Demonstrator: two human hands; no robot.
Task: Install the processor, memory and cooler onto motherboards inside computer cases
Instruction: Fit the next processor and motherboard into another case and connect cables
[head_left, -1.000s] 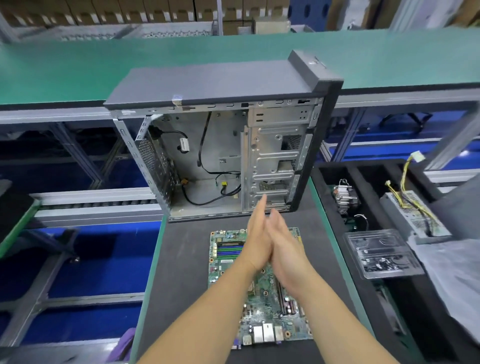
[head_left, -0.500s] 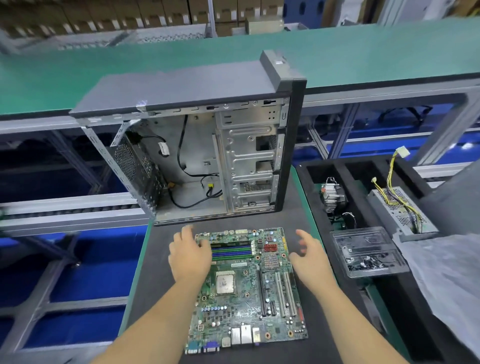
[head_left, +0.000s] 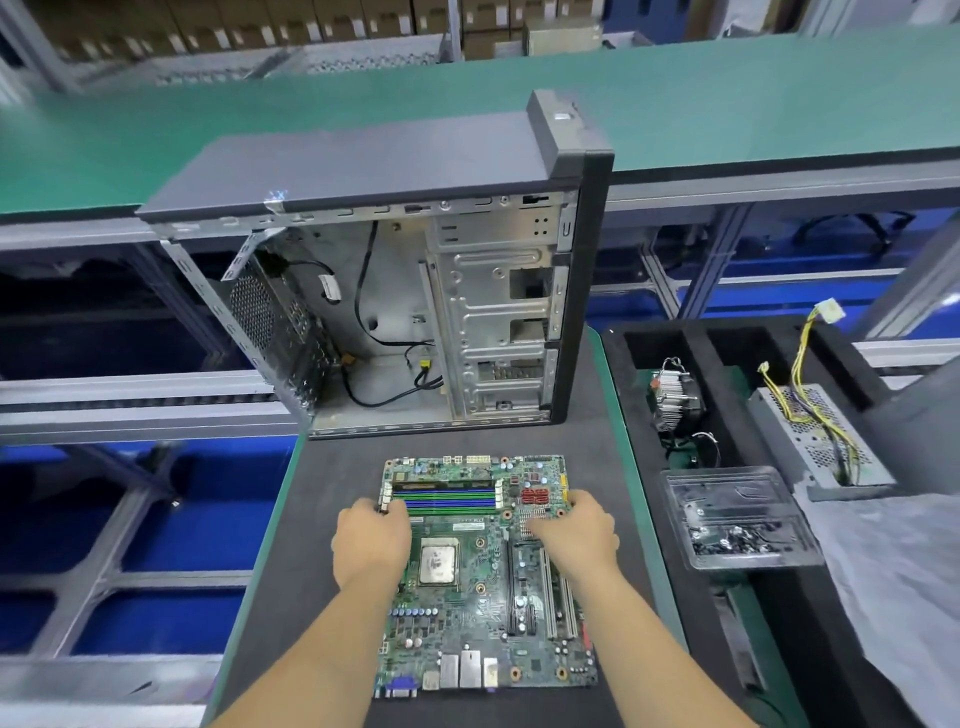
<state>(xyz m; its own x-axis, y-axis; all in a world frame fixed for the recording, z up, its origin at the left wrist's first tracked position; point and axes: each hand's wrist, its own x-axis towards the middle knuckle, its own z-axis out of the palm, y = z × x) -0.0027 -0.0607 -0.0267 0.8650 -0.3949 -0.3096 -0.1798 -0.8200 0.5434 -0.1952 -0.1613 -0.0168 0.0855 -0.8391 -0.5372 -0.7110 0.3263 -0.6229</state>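
Dark bench (head_left: 332, 519) mat, green conveyor behind. Item: open computer case (head_left: 415, 291), upright, at the mat's far edge. Item: motherboard (head_left: 483, 582), flat on the mat just before the case, processor seated. My left hand (head_left: 371, 545), half a second ago only hovering, now curls its fingers on the board's left edge. My right hand (head_left: 576, 535) likewise grips the right edge. Judgement: lift into case imminent. Right: cooler (head_left: 675, 400) in foam tray (head_left: 649, 431).

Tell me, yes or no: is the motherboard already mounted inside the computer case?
No: the motherboard lies flat on the dark mat in front of the open computer case, gripped at its side edges by the left hand and right hand.
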